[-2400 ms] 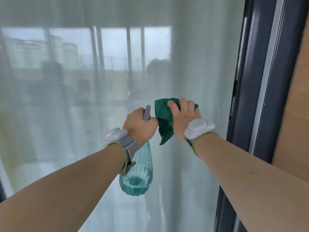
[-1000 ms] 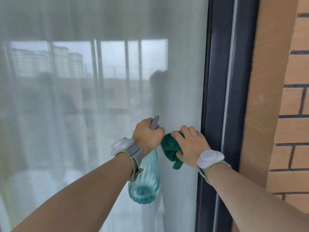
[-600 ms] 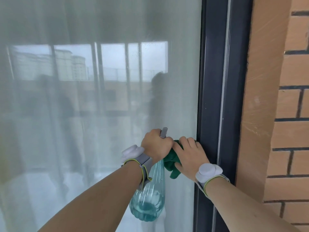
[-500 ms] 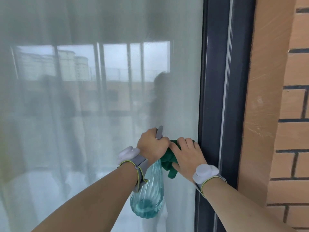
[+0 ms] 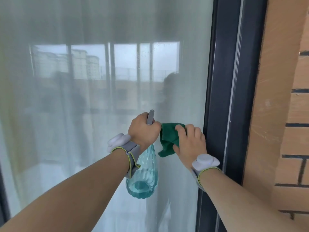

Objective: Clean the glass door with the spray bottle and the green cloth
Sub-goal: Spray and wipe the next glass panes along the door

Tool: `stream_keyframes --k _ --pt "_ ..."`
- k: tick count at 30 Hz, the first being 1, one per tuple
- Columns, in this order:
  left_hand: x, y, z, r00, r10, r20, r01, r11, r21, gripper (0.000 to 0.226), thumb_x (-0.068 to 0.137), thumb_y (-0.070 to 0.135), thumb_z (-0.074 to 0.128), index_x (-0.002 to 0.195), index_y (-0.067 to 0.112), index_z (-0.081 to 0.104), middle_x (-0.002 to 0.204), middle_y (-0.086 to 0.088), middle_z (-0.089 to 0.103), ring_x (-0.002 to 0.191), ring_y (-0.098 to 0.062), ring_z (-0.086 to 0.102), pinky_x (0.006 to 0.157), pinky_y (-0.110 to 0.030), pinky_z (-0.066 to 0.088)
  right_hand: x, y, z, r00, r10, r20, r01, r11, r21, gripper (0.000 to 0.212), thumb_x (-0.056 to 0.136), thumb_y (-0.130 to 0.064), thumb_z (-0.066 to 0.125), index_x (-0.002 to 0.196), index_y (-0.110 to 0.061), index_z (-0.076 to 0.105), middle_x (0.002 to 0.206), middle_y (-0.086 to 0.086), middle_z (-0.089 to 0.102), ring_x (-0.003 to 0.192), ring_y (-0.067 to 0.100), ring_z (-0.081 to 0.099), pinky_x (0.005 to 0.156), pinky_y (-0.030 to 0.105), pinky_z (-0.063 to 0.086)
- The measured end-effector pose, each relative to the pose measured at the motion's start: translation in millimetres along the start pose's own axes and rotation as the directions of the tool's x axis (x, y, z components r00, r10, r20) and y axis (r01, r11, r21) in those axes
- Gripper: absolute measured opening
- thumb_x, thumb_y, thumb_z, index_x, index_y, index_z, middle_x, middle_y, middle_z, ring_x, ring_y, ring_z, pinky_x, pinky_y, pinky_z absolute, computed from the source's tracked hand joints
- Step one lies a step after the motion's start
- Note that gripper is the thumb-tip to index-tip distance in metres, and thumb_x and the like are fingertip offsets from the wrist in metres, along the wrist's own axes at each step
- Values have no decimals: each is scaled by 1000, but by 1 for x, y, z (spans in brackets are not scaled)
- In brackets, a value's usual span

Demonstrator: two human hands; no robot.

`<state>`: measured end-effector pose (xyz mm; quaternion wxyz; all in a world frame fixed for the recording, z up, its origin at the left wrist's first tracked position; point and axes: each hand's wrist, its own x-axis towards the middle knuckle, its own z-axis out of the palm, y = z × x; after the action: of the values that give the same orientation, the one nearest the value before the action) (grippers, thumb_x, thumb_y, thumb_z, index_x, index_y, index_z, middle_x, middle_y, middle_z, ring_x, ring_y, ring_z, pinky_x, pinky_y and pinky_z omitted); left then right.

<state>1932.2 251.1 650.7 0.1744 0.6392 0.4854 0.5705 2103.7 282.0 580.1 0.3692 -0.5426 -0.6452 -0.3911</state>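
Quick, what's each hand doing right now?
Left hand: closed, gripping the spray bottle by its neck.
Right hand: fingers fairly straight, pressing the green cloth against the glass door.

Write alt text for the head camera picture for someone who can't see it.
A right hand presses a green cloth on a glass door beside its dark frame. The left hand grips a blue spray bottle.

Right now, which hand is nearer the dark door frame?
The right hand, pressing the green cloth on the glass beside the dark door frame. The left hand grips the spray bottle farther from it.
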Motion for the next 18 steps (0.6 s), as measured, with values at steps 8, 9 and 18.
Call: stream_keyframes --k 8,9,18 --pt "-5 -6 -3 999 1 46 -4 998 63 16 64 31 48 69 15 48 64 2 47 60 -24 39 60 -33 36 29 1 -22 896 441 -45 -434 894 114 61 71 -33 76 122 -17 46 109 12 46 91 32 44 70 42 45" --pt "-5 -6 -5 999 -2 41 -1 998 59 17 64 31 48 70 15 49 65 2 48 60 -24 40 59 -33 36 28 -8 -22 881 469 -65 -459 880 122 62 70 -31 77 121 -16 46 108 12 46 91 32 45 69 42 46" --pt "-27 -63 -59 987 -156 -41 155 988 -22 12 62 28 47 62 19 39 59 6 40 57 -20 34 62 -32 32 -14 -96 9 996 91 0 -87 952 294 61 62 -30 75 113 -20 45 99 7 50 82 29 47 64 36 44"
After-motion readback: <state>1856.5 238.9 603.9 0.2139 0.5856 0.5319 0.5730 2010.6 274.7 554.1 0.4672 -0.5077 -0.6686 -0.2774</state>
